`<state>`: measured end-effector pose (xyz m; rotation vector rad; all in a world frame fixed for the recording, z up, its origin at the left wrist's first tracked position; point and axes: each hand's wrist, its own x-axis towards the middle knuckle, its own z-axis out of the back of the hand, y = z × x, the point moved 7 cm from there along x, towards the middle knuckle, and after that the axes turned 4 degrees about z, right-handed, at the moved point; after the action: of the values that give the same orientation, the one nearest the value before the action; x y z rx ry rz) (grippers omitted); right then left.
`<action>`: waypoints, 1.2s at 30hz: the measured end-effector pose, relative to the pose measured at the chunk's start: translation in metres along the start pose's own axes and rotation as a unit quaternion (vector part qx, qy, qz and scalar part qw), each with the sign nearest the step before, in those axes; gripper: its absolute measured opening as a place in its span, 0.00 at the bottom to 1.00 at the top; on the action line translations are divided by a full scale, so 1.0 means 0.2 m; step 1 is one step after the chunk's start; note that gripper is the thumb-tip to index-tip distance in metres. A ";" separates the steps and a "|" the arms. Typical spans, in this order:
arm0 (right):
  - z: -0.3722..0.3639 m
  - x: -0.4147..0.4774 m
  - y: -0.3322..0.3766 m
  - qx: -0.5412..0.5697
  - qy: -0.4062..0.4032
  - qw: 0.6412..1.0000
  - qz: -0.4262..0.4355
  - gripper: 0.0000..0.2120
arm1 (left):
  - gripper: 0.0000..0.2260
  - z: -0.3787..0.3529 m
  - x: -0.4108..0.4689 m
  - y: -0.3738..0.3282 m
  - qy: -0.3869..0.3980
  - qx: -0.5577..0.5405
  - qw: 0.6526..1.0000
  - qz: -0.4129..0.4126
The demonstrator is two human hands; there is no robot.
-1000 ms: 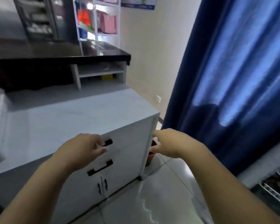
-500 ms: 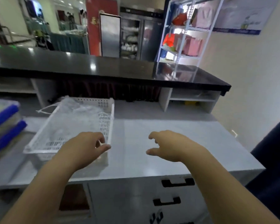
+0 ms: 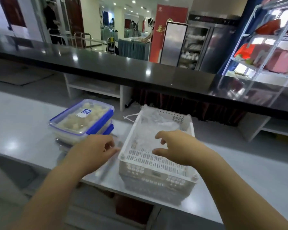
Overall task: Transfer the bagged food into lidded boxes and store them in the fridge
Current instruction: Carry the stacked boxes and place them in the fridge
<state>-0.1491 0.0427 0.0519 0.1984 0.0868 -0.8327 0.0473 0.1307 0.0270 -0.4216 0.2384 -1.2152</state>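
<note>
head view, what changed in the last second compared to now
The view swung left, from the cabinet corner and blue curtain to the white basket and the stacked lidded boxes, which came fully into sight. The left hand now hovers beside the boxes, the right hand over the basket with its plastic bag. Both hands stayed empty, fingers loosely open; basket and countertop look unmoved.

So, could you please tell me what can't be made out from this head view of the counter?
- Lower lidded box: its contents are hidden by the top lidded box stacked on it.
- Plastic bag in the white basket: crumpled, blurred and partly behind the right hand, so any food left is unclear.
- Left hand: seen from behind; fingertip contact unclear.
</note>
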 end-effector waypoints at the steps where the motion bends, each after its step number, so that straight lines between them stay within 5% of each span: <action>1: 0.00 0.07 0.06 0.008 -0.007 1.000 0.003 0.27 | 0.08 0.05 0.03 0.07 -0.010 -0.002 1.000 0.003; 11: -0.12 0.63 0.48 0.214 -0.090 0.972 -0.041 0.26 | 0.06 0.41 0.31 0.64 -0.144 -0.037 0.988 0.037; 15: -0.23 0.78 0.55 0.307 -0.098 0.945 -0.054 0.29 | 0.15 0.39 0.44 0.83 -0.152 -0.057 0.982 0.098; 19: -0.32 0.91 0.59 0.384 -0.098 0.917 -0.043 0.31 | 0.24 0.32 0.53 0.97 -0.099 -0.119 0.973 0.172; 23: -0.40 0.97 0.61 0.432 -0.087 0.897 -0.044 0.40 | 0.17 0.22 0.63 1.00 0.002 -0.199 0.964 0.174; 30: -0.42 0.94 0.63 0.476 -0.095 0.871 -0.082 0.32 | 0.12 0.12 0.70 1.06 0.149 -0.347 0.915 0.139; 36: -0.49 0.91 0.68 0.557 -0.147 0.805 -0.141 0.23 | 0.12 0.07 0.70 1.08 0.236 -0.401 0.879 0.108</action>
<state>0.0735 0.0209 -0.0532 1.1888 -0.7133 -1.1256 0.2852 0.0627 -0.0484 -0.7824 1.2073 -0.9368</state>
